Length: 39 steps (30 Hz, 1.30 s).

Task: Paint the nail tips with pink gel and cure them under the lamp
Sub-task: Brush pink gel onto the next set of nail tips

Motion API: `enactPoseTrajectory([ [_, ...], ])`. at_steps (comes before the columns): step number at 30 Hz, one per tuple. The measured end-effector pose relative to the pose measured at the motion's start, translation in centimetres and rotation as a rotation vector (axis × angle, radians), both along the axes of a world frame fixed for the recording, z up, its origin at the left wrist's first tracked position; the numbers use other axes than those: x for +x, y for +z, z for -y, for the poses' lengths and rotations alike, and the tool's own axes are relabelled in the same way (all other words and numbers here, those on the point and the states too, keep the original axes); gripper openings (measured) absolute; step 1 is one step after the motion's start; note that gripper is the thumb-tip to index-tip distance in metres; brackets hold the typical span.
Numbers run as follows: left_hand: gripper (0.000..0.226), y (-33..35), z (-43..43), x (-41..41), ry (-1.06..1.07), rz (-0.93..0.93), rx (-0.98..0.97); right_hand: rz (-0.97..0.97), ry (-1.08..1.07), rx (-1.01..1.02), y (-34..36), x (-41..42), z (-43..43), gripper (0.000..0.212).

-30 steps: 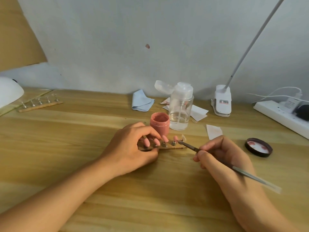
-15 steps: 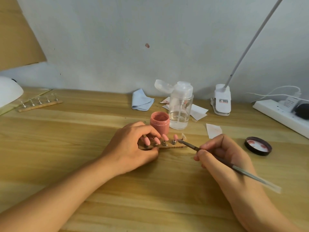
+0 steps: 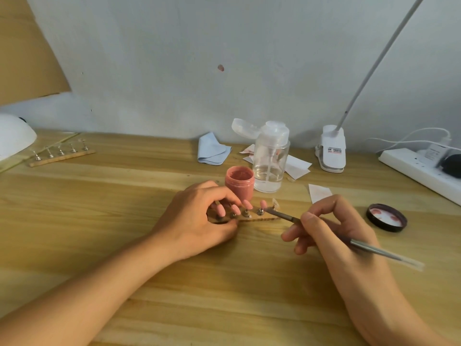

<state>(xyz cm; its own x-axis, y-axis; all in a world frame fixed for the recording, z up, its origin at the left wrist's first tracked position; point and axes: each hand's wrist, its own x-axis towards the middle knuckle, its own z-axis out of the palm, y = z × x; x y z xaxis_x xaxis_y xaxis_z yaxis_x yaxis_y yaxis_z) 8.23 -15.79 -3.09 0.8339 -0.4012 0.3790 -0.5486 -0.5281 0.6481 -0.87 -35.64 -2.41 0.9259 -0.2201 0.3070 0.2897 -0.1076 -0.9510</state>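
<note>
Nearest on the wooden table (image 3: 99, 221), pinching a thin brush (image 3: 282, 216) in the right hand (image 3: 334, 228), brush tip right at the clear nail tip (image 3: 275, 203) on the right end of a small wooden strip (image 3: 259, 218). Gripping the left end of that strip with the left hand (image 3: 197, 221), finger and thumb curled round it, beside four pink nail tips (image 3: 248, 204) in a row. Just behind, the open pink gel jar (image 3: 240, 181) and a clear pump bottle (image 3: 270, 161); off right, a dark lid (image 3: 386, 217); far left, the white lamp (image 3: 12, 136) by a second strip (image 3: 61, 154).
</note>
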Motion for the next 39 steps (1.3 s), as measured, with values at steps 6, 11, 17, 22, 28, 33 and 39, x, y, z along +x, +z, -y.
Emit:
enactPoseTrajectory([
  [6, 0.028, 0.05, 0.01, -0.06, 0.000, 0.004, 0.001, 0.010, -0.015, -0.025, -0.04, -0.03, 0.10, 0.011],
  [11, 0.031, 0.04, 0.05, -0.05, 0.001, 0.008, 0.010, 0.028, -0.021, -0.017, -0.18, 0.01, 0.19, 0.012],
  [17, 0.029, 0.01, 0.03, -0.05, 0.005, 0.014, 0.004, 0.025, 0.013, -0.043, -0.20, 0.02, 0.09, 0.012],
  [22, 0.029, -0.02, 0.00, -0.01, -0.001, 0.015, 0.005, 0.047, -0.018, -0.009, -0.25, -0.04, 0.24, 0.013],
  [28, 0.027, 0.00, -0.01, -0.03, -0.001, 0.039, 0.010, 0.054, -0.026, 0.002, -0.22, -0.08, 0.18, 0.013],
  [33, 0.025, 0.00, 0.02, -0.13, 0.010, 0.058, 0.019, 0.038, -0.024, -0.045, -0.10, -0.16, 0.03, 0.012],
  [39, 0.023, 0.05, 0.02, -0.09, 0.015, 0.063, 0.045, 0.040, -0.036, -0.070, 0.02, -0.36, -0.25, 0.012],
])
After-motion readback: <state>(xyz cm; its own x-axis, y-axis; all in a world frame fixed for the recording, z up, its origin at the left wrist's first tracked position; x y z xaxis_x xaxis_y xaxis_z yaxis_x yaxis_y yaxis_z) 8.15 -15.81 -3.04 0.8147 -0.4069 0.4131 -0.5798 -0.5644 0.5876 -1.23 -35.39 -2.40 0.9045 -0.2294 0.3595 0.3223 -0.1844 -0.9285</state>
